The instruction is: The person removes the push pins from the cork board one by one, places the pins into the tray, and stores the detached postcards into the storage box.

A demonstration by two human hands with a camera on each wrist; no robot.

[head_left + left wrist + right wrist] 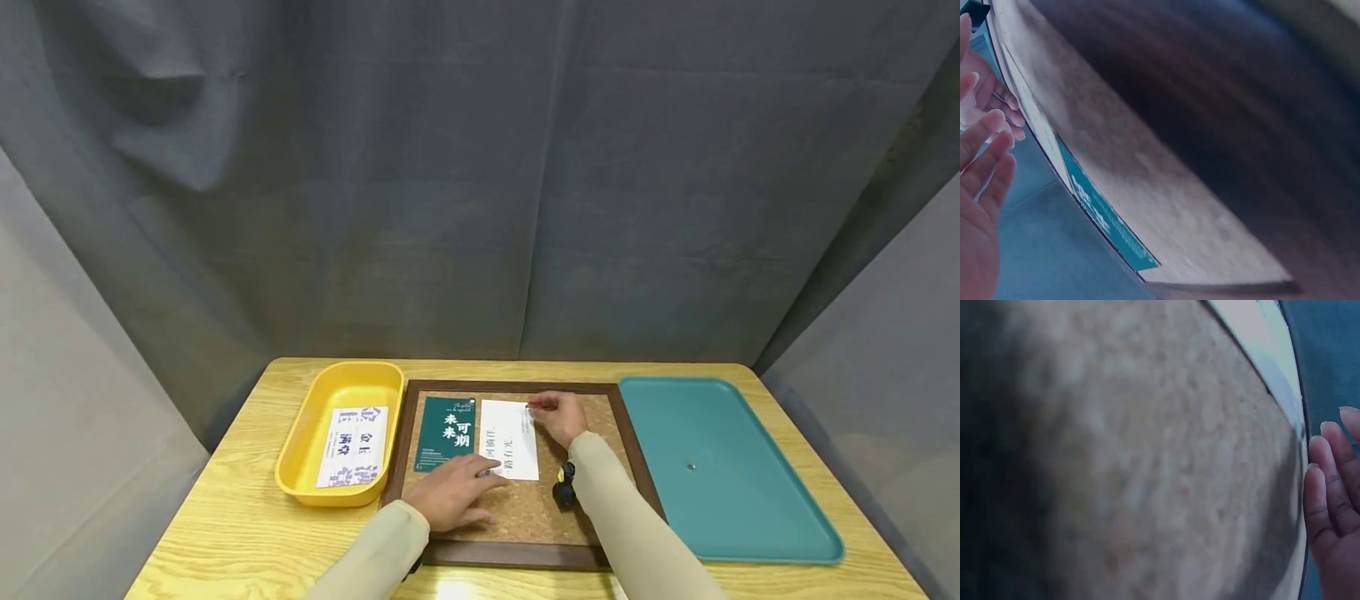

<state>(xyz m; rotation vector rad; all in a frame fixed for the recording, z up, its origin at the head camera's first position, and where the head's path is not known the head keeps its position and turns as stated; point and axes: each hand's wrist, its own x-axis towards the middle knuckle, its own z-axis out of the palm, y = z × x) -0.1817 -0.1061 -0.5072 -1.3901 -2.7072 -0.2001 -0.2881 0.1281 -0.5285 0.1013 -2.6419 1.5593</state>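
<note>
A white card [517, 454] with green lettering lies on the framed cork board [525, 517]. At its top right corner my right hand [562, 417] pinches a small pin, mostly hidden by the fingertips. My left hand [453, 492] lies over the card's lower left edge with fingers spread, holding nothing. To the left of the white card is a dark green card [435, 433] with white lettering, a small pin [472, 402] at its top right corner. The right wrist view shows the fingers [1335, 481] beside the white card's corner [1288, 403].
A yellow tray [300, 450] left of the board holds another white card [351, 442] with purple lettering. Right of the board lies a teal tray [750, 500] with a small shiny pin [692, 467] on it. A grey curtain [420, 208] hangs behind the wooden table [210, 533].
</note>
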